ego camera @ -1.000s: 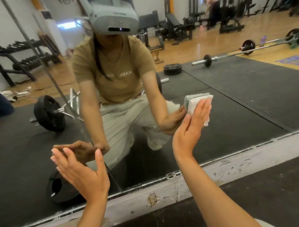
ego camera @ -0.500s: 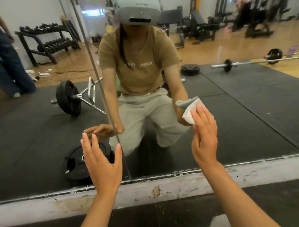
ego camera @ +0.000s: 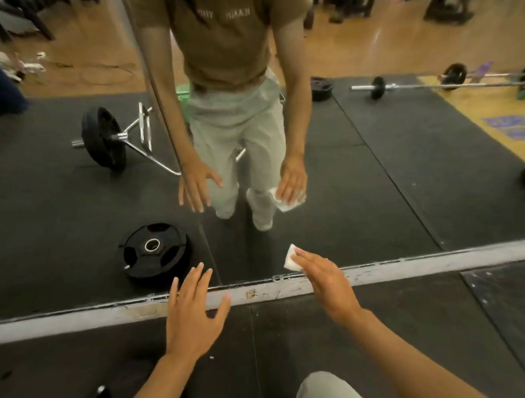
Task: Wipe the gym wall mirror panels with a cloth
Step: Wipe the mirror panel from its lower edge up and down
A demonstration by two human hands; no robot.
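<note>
Head view, near to far: left hand [ego camera: 191, 313] hovering with fingers spread, grip released; right hand [ego camera: 327, 280] pressing one white cloth [ego camera: 291, 258] flat-fingered against the mirror [ego camera: 376, 185] just above its bottom frame [ego camera: 433, 263]. Lowest strip apparently being wiped; next likely a sideways pass along the edge. Two panels meeting at one seam [ego camera: 205, 235].

A small folded white cloth [ego camera: 291, 257] lies flat against the lower edge of the wall mirror [ego camera: 376, 185]
</note>
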